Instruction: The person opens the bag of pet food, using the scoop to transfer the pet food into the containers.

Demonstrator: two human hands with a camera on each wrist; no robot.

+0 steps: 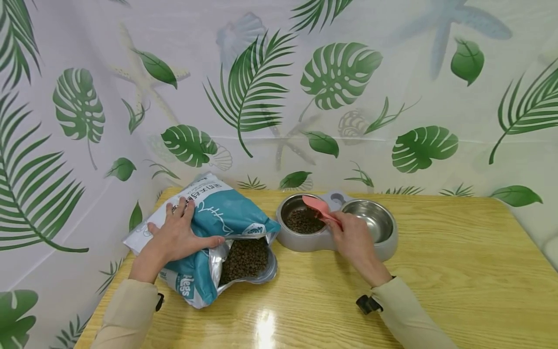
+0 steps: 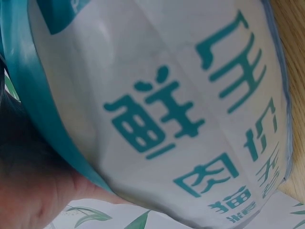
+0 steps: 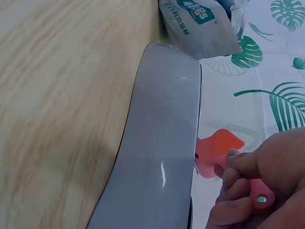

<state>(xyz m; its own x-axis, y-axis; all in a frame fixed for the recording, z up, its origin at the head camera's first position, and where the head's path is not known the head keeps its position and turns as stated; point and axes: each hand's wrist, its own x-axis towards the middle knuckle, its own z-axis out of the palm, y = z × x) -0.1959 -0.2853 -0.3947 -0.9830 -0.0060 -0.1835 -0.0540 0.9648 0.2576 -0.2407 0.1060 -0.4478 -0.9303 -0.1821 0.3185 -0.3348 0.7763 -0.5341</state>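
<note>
A pink scoop [image 1: 320, 208] is tilted over the left bowl of a grey double pet bowl [image 1: 305, 245]. My right hand [image 1: 355, 240] grips its handle, and the right wrist view shows the fingers curled round the scoop [image 3: 219, 150]. Brown kibble [image 1: 302, 221] lies in that left bowl. On the left, a teal and white pet food bag [image 1: 235, 208] lies on its side, its mouth open toward the bowls and kibble [image 1: 246, 259] showing inside. My left hand [image 1: 176, 235] rests on the bag with fingers spread and thumb near the opening.
The right steel bowl [image 1: 370, 218] shows bare metal, partly behind my right hand. Everything stands on a wooden table [image 1: 457, 261]. A leaf-printed cloth [image 1: 270, 97] hangs right behind the table's far edge.
</note>
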